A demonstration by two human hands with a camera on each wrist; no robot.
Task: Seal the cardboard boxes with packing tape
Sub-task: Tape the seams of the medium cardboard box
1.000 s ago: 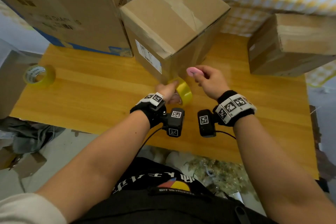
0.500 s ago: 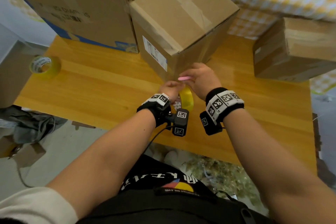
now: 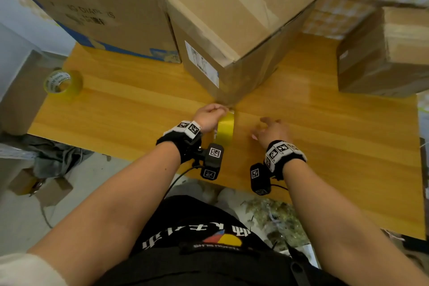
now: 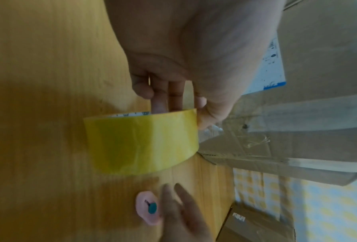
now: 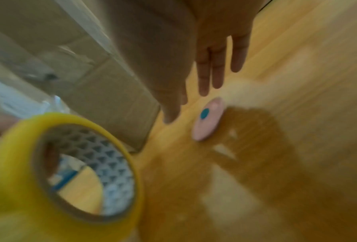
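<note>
Little print, most of it blurred

The large carton (image 3: 92,7) at the far left carries dark lettering ending in what reads as "DIAPERS", its other lines too smeared to read; the spare tape roll (image 3: 62,82) on the table's left edge has words printed round its white core, not legible; the middle box (image 3: 232,30) bears a white shipping label (image 3: 201,62) with barcode-like marks, unreadable; the black shirt (image 3: 197,239) shows white characters and a small line of letters under a coloured emblem, seen upside down and blurred; the wristbands (image 3: 189,127) carry square black-and-white marker codes.
</note>
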